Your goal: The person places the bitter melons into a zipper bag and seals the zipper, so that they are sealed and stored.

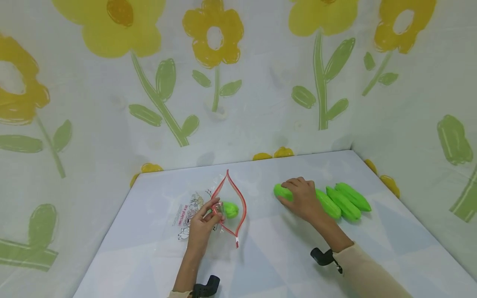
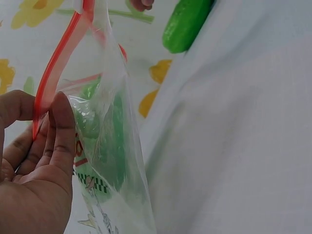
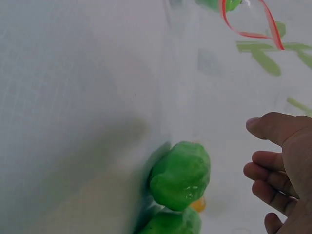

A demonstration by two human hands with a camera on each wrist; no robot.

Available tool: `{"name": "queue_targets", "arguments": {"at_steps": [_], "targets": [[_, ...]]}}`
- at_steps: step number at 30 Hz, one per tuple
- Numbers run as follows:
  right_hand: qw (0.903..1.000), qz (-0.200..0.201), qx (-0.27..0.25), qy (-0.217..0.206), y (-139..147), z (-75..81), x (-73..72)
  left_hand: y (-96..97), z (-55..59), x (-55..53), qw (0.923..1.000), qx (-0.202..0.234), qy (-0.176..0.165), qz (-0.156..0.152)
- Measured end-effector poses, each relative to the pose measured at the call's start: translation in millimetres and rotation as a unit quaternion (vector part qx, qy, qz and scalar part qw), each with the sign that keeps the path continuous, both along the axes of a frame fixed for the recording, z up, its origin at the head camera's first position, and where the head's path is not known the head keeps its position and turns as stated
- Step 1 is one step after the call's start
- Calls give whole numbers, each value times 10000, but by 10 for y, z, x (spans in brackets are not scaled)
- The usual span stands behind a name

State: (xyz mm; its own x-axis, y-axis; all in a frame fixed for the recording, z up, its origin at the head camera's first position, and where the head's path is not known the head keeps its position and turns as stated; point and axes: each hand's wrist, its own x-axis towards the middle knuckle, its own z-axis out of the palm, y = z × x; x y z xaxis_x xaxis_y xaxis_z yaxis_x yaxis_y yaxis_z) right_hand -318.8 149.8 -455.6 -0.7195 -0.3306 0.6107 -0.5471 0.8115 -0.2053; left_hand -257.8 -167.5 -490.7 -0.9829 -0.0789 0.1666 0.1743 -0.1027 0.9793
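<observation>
My left hand [image 1: 203, 225] pinches the red zip edge of a clear zip bag [image 2: 112, 195] between thumb and fingers. The bag's mouth gapes wide, its red zip strip [image 1: 244, 207] bowed outward. A green cucumber-like vegetable [image 1: 231, 210] lies inside, seen through the plastic in the left wrist view. Over at the right, my right hand [image 1: 302, 198] hovers above another green vegetable [image 1: 282, 192], partly hiding it. In the right wrist view its fingers [image 3: 268, 170] are loosely bent with nothing between them, apart from the green vegetable [image 3: 181, 176] lower down.
Right of my right hand, several more green vegetables [image 1: 343, 203] lie side by side at a slant on the pale table [image 1: 261, 265]. Printed cartoon figures [image 1: 191, 211] mark the bag. A flower-patterned cloth [image 1: 253, 116] hangs behind the table's back edge.
</observation>
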Motion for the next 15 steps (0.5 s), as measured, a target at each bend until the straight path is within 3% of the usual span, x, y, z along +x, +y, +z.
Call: {"name": "queue_targets", "arguments": {"at_steps": [15], "targets": [[9979,-376,225,-477,173,5,-26,-4,-3,-7,10000,10,-20,-59]]}}
